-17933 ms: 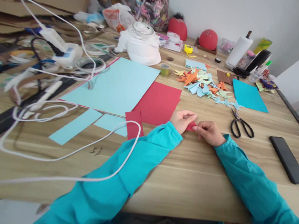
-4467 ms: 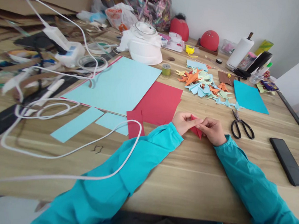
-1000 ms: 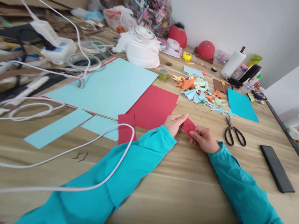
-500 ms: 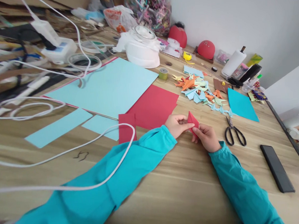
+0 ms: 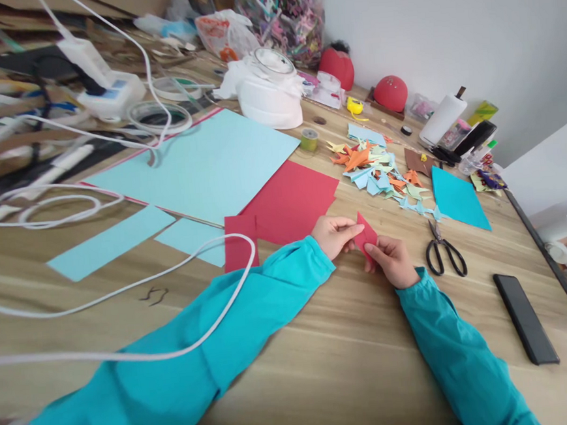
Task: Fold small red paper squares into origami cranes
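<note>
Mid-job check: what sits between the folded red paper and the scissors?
In the head view, the right hand, gripping the folded red paper, comes first; then bare wooden tabletop runs to the scissors.

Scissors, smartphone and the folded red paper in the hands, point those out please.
Scissors (image 5: 439,241), head view: near the pivot.
Smartphone (image 5: 526,319), head view: middle of its black upper surface.
Folded red paper (image 5: 369,234), head view: middle of its visible face.

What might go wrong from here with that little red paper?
The left hand and right hand both pinch the small red paper, so an uneven pull might crease or tear it. The white cable crosses over the left sleeve, so a sudden arm movement could snag it.
</note>
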The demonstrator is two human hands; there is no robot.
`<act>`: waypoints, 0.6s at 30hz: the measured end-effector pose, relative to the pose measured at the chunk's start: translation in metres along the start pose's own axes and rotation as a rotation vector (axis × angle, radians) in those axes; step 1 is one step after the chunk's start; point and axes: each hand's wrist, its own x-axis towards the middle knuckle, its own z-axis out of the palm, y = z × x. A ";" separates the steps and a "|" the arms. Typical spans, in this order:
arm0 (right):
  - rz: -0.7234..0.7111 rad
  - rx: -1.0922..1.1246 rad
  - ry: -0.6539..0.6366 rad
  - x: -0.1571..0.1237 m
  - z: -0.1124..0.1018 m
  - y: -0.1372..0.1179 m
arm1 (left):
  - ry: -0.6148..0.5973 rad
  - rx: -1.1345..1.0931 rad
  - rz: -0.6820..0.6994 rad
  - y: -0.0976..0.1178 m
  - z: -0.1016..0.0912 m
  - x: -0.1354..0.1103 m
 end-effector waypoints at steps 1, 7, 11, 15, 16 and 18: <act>0.001 0.003 -0.002 0.000 0.000 0.000 | -0.003 0.002 0.007 0.000 0.000 0.000; 0.010 -0.011 -0.029 -0.001 -0.002 -0.001 | 0.122 -0.061 0.053 -0.002 0.002 0.000; 0.018 -0.056 -0.050 -0.002 -0.003 -0.003 | 0.226 -0.104 0.094 -0.004 0.000 0.003; 0.025 -0.057 -0.052 -0.003 -0.003 -0.005 | 0.237 -0.132 0.102 -0.005 -0.001 0.004; 0.026 -0.053 -0.052 -0.002 -0.003 -0.004 | 0.237 -0.152 0.089 -0.004 -0.001 0.004; 0.024 -0.039 -0.049 -0.002 -0.003 -0.004 | 0.217 -0.196 0.049 -0.001 0.001 0.002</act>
